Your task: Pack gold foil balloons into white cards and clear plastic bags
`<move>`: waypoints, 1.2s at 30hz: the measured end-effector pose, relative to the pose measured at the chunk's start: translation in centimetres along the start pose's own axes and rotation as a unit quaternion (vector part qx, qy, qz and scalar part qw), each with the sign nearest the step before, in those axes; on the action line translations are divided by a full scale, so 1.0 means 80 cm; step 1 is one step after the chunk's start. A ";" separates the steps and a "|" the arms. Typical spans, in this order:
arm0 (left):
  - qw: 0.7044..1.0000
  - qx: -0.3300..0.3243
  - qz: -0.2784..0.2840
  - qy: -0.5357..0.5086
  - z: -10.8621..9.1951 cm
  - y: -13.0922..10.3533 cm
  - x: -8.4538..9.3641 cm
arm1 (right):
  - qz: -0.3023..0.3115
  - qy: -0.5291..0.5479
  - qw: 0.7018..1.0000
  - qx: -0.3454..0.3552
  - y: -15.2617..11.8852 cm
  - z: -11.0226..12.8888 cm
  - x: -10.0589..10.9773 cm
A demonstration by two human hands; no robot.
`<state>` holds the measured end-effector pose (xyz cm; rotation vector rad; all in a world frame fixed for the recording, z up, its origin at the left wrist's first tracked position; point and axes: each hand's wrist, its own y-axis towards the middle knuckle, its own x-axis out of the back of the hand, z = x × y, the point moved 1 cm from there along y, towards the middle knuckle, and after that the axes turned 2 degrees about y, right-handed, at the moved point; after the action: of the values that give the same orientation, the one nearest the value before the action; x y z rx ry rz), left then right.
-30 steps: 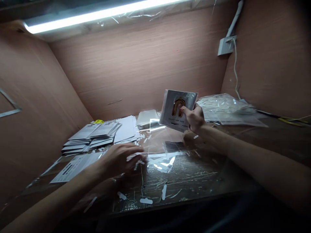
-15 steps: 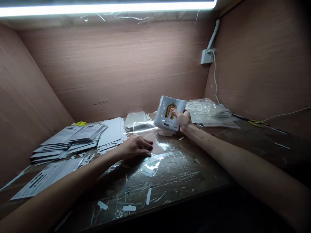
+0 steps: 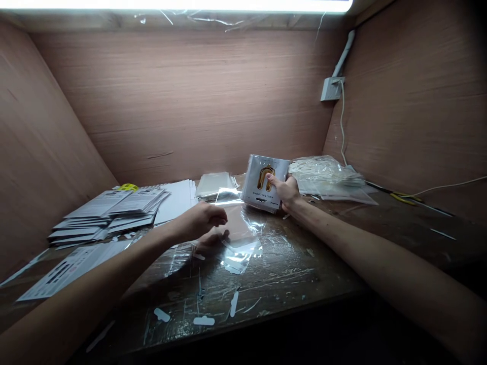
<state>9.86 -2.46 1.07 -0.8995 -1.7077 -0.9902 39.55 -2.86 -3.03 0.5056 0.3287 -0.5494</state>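
A small stack of white foil balloon packets (image 3: pixel 253 195), with a gold arch-shaped picture on top, is held up at centre. My right hand (image 3: pixel 287 190) grips its right edge, the thumb lying on the front. To the left, my left hand (image 3: pixel 203 220) hovers low over the table with its fingers curled; whether anything thin is between them is too small to tell. Below and right of it lies clear plastic film (image 3: pixel 239 238), shiny with glare.
Stacks of printed white cards (image 3: pixel 91 208) and white sheets (image 3: pixel 177 200) stand at left. A pile of clear bags (image 3: pixel 218 183) lies behind, another plastic pile (image 3: pixel 331 177) at right. White paper offcuts (image 3: pixel 204 321) lie near the front edge of the table (image 3: pixel 281 284).
My left hand has lifted from the plastic film, moved slightly left, and curled its fingers. The packets in my right hand are tilted a little differently. The view has shifted slightly.
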 end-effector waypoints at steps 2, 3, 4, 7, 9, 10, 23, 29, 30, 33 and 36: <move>0.998 0.036 0.027 0.044 0.008 -0.007 0.020 | 0.001 -0.014 1.000 0.001 0.000 0.000 0.001; 0.994 0.062 0.052 0.066 0.014 -0.011 0.030 | 0.001 -0.020 1.000 0.004 0.000 0.000 0.001; 0.989 0.095 0.079 0.086 0.021 -0.016 0.040 | 0.002 -0.027 1.000 0.006 0.000 0.000 0.001; 0.967 0.174 0.123 0.141 0.035 -0.028 0.064 | 0.008 -0.049 0.999 0.017 -0.001 -0.001 0.001; 0.966 0.185 0.080 0.161 0.032 -0.032 0.071 | 0.015 -0.066 0.997 0.027 -0.001 -0.002 0.001; 0.973 0.172 0.043 0.148 0.027 -0.033 0.070 | 0.018 -0.073 0.997 0.031 -0.001 -0.003 0.001; 0.991 0.077 0.094 -0.062 0.017 -0.041 0.001 | 0.043 -0.065 0.996 0.036 -0.004 -0.005 0.002; 0.978 0.179 0.013 0.109 0.051 -0.056 0.041 | 0.046 -0.057 0.996 0.041 -0.005 -0.006 0.004; 0.980 0.168 0.009 0.102 0.050 -0.057 0.043 | 0.047 -0.058 0.996 0.042 -0.005 -0.006 0.004; 0.996 0.070 0.047 0.029 0.031 -0.051 0.032 | 0.046 -0.068 0.995 0.049 -0.006 -0.005 0.005; 0.997 0.023 0.076 -0.002 0.008 -0.041 0.013 | 0.044 -0.078 0.994 0.057 -0.009 -0.003 0.004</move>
<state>6.42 -3.09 1.17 -0.9858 -1.6324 -0.8445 39.36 -3.39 -3.62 0.5815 0.1258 -0.5213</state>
